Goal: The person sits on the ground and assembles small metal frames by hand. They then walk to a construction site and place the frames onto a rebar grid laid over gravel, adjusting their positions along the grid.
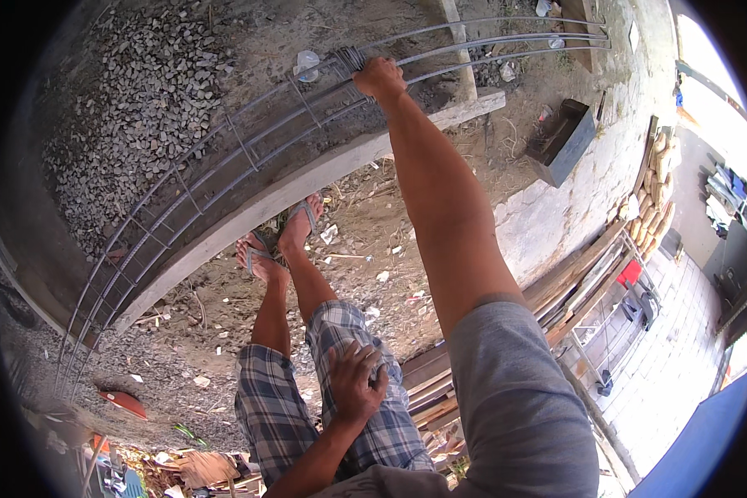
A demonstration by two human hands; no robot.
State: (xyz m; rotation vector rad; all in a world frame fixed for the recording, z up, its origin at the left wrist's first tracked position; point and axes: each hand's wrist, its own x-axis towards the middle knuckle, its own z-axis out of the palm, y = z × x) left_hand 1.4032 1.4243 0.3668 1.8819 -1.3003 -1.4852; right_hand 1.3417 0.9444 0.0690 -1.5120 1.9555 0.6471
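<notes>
A long rebar cage (199, 217) arcs across the upper left, its steel bars joined by spaced wire stirrups. Toward its far right part, several stirrups (349, 60) are bunched close together around the bars. My right hand (380, 77) is stretched out to the bunch, its fingers closed at the right side of these stirrups. My left hand (357, 383) is close to me, over the thigh of my checked shorts. Its fingers are curled inward, and what they may hold is hidden.
A concrete or wooden beam (266, 199) runs along the cage's near side, close to my sandalled feet (261, 257). Gravel (149, 100) lies beyond the cage. A dark open box (563, 143) stands by the wall at right. Stacked planks (589, 274) lie nearer, at right.
</notes>
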